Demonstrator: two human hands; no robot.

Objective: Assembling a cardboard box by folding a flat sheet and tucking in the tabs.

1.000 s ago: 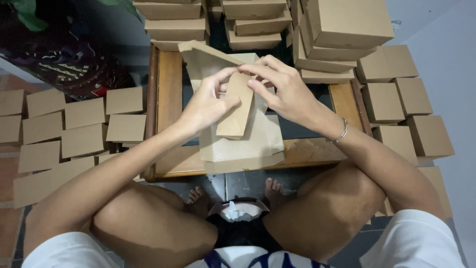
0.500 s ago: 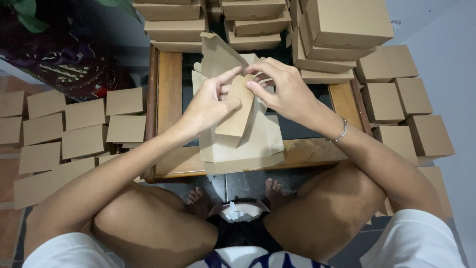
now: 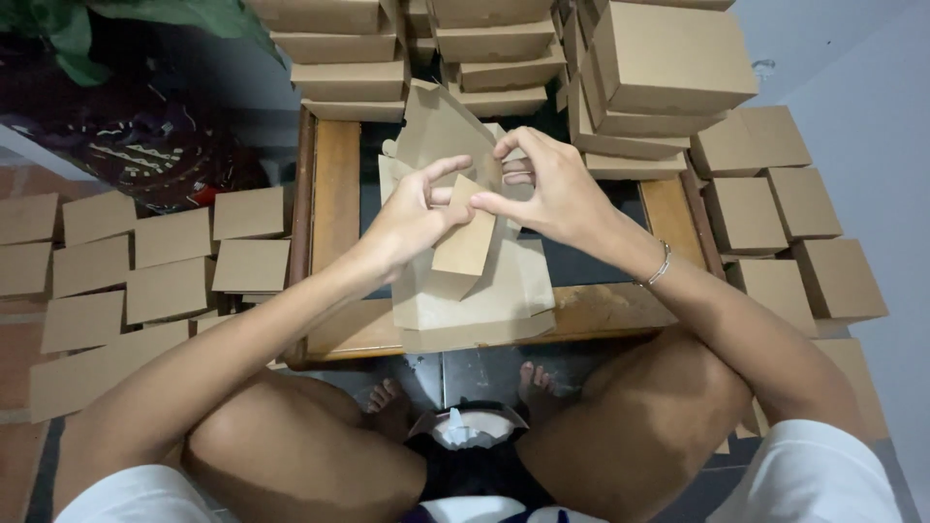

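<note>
Your left hand (image 3: 412, 218) and right hand (image 3: 552, 189) meet above the low wooden surface (image 3: 334, 174), both closed in a pinch on the half-folded brown cardboard blank (image 3: 465, 242), fingers curled over a flap while its tall panel stands up behind. Under it lies a short stack of flat blanks (image 3: 475, 310) yet to be folded, so this box looks only partly formed. Farther out, finished boxes (image 3: 668, 58) pile high at the back and right, with flat pieces (image 3: 170, 261) spread on the floor to your left, suggesting much is done and some remains.
</note>
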